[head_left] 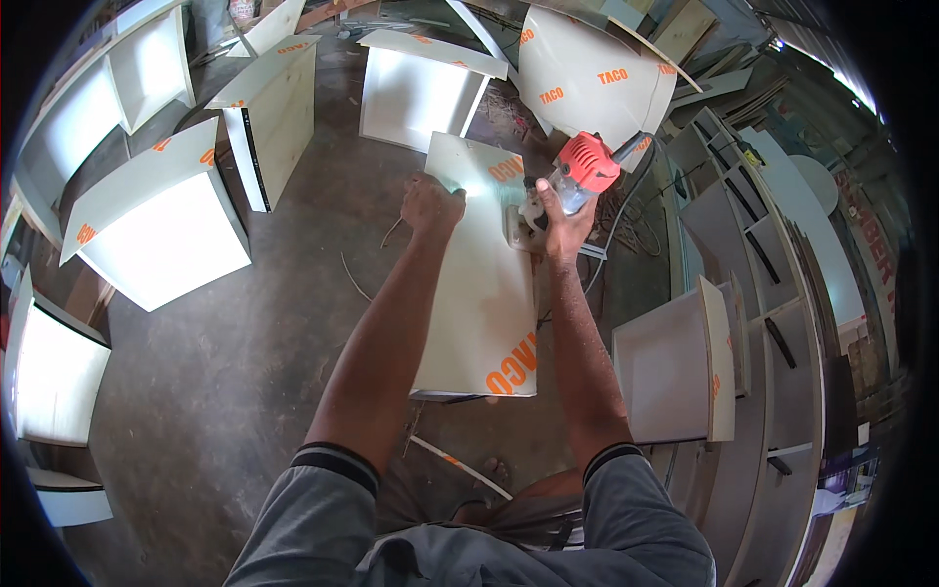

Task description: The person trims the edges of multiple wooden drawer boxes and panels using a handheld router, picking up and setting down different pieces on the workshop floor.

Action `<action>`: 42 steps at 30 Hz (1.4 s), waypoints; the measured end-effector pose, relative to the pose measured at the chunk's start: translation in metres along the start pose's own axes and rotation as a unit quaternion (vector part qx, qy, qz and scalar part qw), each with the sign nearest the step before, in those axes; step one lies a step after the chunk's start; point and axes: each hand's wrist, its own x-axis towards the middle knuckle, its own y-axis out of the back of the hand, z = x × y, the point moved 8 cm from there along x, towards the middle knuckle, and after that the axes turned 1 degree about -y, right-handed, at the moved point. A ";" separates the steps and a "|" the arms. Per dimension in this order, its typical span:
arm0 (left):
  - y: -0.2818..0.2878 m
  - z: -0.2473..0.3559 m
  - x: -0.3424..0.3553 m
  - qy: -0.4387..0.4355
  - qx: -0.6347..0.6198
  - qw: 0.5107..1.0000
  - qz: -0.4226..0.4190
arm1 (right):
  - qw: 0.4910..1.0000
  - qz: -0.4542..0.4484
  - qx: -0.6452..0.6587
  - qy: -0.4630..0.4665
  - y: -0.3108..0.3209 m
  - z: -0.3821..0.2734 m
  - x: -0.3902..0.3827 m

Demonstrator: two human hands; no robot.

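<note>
A long pale panel [469, 284] with orange print on its film lies lengthwise before me, apparently the top face of a box-like piece. My right hand [567, 223] is wrapped round the lower body of a red trim router [588, 163]. The router's base rests at the panel's right edge, and a dark cord runs from its top. Over the panel's far left part is my left hand [430, 203], its fingers curled closed. What those fingers hold, if anything, is hidden. A bright patch of light shows on the panel beside them.
White drawer-like boxes [156, 235] stand on the left, another box [421, 93] beyond the panel. At the right are an open box [665, 372] and a long shelf carcass [773, 284]. The router's cable [626, 201] hangs nearby. A thin strip [460, 468] lies by my feet.
</note>
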 end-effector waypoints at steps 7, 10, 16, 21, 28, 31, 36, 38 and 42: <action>-0.013 0.000 0.002 0.073 -0.027 0.997 -0.014 | 0.998 0.026 0.014 0.054 0.001 0.011 0.001; -0.012 0.000 0.001 0.071 -0.024 0.997 -0.017 | 0.998 0.038 0.018 0.048 -0.001 0.014 0.002; -0.014 0.001 0.006 0.080 0.014 0.996 -0.026 | 0.997 0.043 0.036 0.056 -0.015 0.022 0.017; -0.016 -0.001 0.008 0.086 0.020 0.995 -0.038 | 0.995 0.031 0.046 0.087 -0.027 0.030 0.032; -0.018 0.000 0.006 0.069 0.026 0.997 -0.038 | 0.994 0.044 0.059 0.085 -0.037 0.049 0.053; -0.016 -0.001 0.008 0.072 0.018 0.997 -0.039 | 0.994 0.054 0.052 0.083 -0.045 0.056 0.064; -0.016 -0.001 0.008 0.083 -0.013 0.995 -0.050 | 0.996 0.071 0.001 0.061 -0.050 0.070 0.077; -0.016 -0.001 0.007 0.083 -0.011 0.995 -0.045 | 0.996 0.068 0.006 0.062 -0.052 0.073 0.082; -0.020 -0.002 0.007 0.078 0.024 0.995 -0.049 | 0.995 0.074 -0.004 0.060 -0.052 0.079 0.086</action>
